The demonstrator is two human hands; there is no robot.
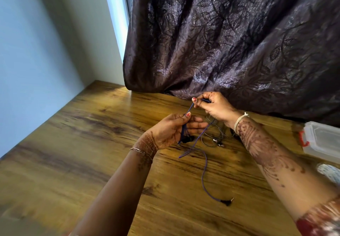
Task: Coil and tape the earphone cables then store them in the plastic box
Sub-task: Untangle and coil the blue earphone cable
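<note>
Left hand [172,130] grip closed on thin purple earphone cable [203,173], right hand [213,105] grip pinching it just above. Slack trails below both grips onto tabletop [82,143], jack end [227,201] lying flat. Plastic box [323,140] well right.

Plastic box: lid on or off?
On. The plastic box at the table's right edge has its clear lid seated, red latch at its side.

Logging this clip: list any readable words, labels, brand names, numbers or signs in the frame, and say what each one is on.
None can be read.
Plastic box at the right edge: no label or print visible.
Purple earphone cable and its jack plug: no marking legible.
Second earphone set on the wooden table: too small to show any brand.
Curtain: leaf pattern only, no text.
</note>
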